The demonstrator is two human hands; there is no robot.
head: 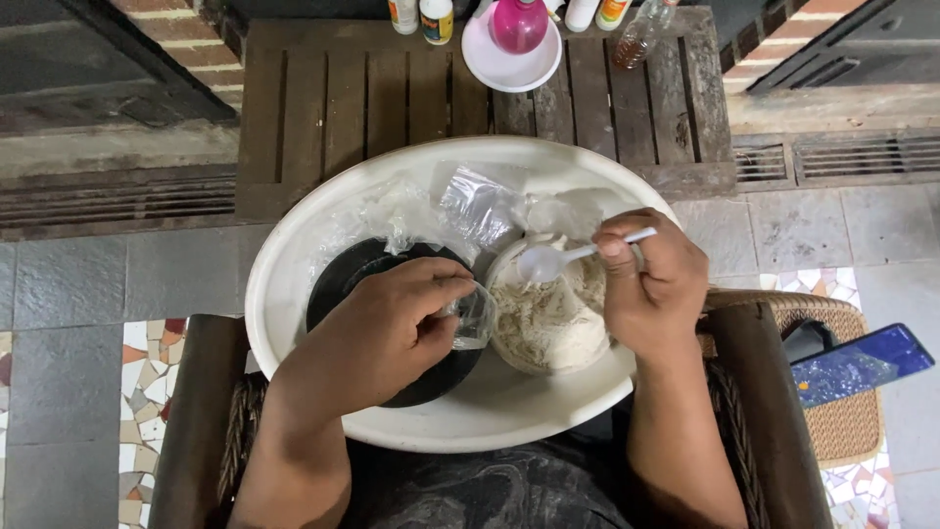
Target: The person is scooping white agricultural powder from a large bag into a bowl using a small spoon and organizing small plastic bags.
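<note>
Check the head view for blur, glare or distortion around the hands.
Head view: left hand and right hand are sharp; mild glare on the small clear bag and white spoon; soft even light, the wooden table edges bow slightly.

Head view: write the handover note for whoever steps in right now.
Left hand: pinching a small clear plastic bag open, above the black plate.
Right hand: holding a white plastic spoon, bowl of it over the open bag of pale powder.
Both sit in the big white basin on the lap.
Done: the powder bag is open.
Left: the small bag looks empty; no filled bags in sight.
</note>
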